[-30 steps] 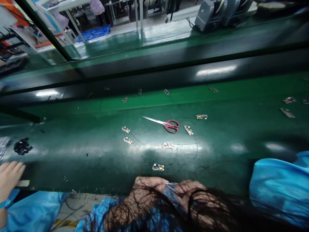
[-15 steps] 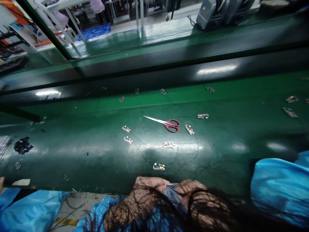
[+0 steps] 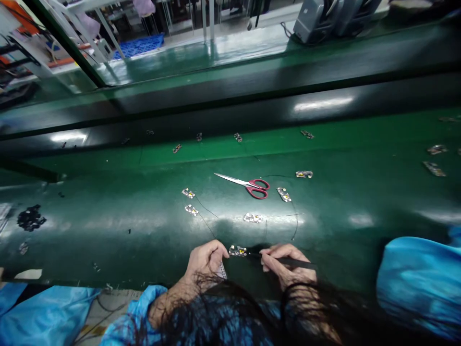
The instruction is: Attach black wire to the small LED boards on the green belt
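Observation:
My right hand (image 3: 288, 264) is closed around a thin black tool (image 3: 297, 263), whose tip points left at a small circuit board (image 3: 237, 251) on the green surface. Just left of that board, my left hand (image 3: 208, 259) has its fingers curled round a white perforated strip (image 3: 222, 271). Its fingertips are close to the board's left end; whether they touch it is unclear. Above lies another board (image 3: 253, 218) with a thin wire running right. Red-handled scissors (image 3: 248, 184) rest farther forward, blades to the left. Strands of hair partly cover both hands.
More boards with wires lie left (image 3: 190, 210) and right (image 3: 284, 194); others sit on the dark belt behind. A black pile of parts (image 3: 31, 217) is at far left. Blue sleeves of people show at left (image 3: 50, 307) and right (image 3: 418, 283).
Both hands have moved forward and apart, to either side of the nearest board. The black tool now shows in my right hand. Boards on the belt behind have shifted slightly left.

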### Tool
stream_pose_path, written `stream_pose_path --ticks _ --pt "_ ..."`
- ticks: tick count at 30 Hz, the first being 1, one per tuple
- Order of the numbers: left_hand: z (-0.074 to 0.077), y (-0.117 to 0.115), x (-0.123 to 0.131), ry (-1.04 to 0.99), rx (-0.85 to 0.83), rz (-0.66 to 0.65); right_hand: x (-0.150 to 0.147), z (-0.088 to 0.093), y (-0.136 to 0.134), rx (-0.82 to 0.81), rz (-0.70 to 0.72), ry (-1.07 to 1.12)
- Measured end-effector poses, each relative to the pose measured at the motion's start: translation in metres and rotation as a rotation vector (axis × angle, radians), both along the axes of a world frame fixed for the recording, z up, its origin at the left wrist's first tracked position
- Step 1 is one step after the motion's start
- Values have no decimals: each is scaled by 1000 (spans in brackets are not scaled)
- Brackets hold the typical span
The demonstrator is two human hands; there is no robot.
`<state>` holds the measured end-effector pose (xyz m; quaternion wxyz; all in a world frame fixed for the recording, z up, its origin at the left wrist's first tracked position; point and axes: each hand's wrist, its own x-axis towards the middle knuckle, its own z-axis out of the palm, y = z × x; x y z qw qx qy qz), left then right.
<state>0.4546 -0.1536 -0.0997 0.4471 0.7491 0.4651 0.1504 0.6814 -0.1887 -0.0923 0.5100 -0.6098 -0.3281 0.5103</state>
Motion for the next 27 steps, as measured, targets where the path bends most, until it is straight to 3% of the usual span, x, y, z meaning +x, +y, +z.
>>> stream_pose_path --ticks 3,7,11,21,27 --pt "-8 2 -8 125 212 -38 -10 -8 3 1 -4 -58" --pt "-13 1 -7 203 415 -267 -20 -11 3 56 3 -139" --pt "-13 -1 -2 279 538 -403 -22 -11 3 112 25 -193" --pt "-10 7 -7 395 603 -540 -22 -10 1 128 50 -247" --pt "1 11 -6 439 578 -603 -21 -12 -2 144 31 -263"
